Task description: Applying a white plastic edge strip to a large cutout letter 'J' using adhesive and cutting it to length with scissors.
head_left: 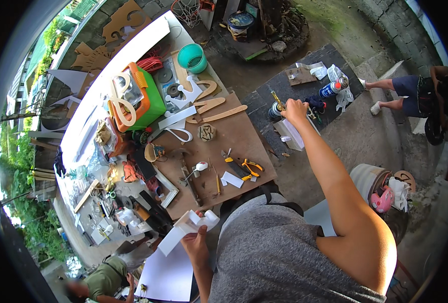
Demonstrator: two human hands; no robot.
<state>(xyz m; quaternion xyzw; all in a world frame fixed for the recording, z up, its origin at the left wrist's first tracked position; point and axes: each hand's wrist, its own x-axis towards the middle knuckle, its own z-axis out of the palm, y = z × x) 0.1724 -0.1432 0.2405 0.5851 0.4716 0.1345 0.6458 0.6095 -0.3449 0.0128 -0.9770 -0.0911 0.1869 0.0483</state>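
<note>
My left hand is closed on a white bent sheet piece with a curled end, held low beside the brown work table. My right arm reaches out to the far right, over the black table. There my right hand has its fingers closed at the brass torch head of a small gas canister. Right beside this hand lies a white angled strip. A second, blue canister lies on its side beyond it, next to crumpled clear plastic.
The brown table carries yellow-handled pliers, a hammer, wooden letter shapes and a green-orange toolbox. A teal bucket stands behind. One person is at lower left, another at far right.
</note>
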